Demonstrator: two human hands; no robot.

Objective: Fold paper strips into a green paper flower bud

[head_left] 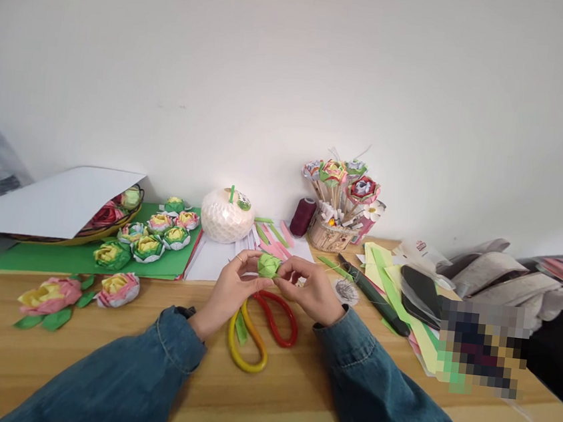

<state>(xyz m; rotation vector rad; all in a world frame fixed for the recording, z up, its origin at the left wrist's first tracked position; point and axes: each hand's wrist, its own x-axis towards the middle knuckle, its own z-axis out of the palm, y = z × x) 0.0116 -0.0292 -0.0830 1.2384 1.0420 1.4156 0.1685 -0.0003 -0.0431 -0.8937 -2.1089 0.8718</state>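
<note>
**Two hands pinch a small green paper bud above the scissors**

Head view: both arms in denim sleeves reach forward over the wooden surface (294,380). The left hand (230,289) and the right hand (306,287) meet at the middle, each with fingers curled in and fingertips closed on a small green folded paper bud (269,265), which is held between them just above the surface. A ring shows on one finger of the left hand.

Directly below the hands lies a pair of scissors (261,330) with one yellow and one red handle loop, flat on the surface, and a green strip lies across the yellow loop.

To the left, a green sheet (80,258) carries several finished paper flowers (150,245) in yellow, pink and green. Nearer the front edge lie a pink paper flower with green leaves (46,297) and a second flower (119,288) just beside it. A white card (56,201) leans over a basket of flowers behind them.

Behind the hands stand a white netted round object (227,215), a dark red spool of thread (303,216) and a small basket (332,236) holding paper flowers on sticks. Loose pink and green paper strips (273,237) lie between the round object and the spool. To the right are stacked light green sheets (390,276) with a dark long tool (373,294) across them.
</note>
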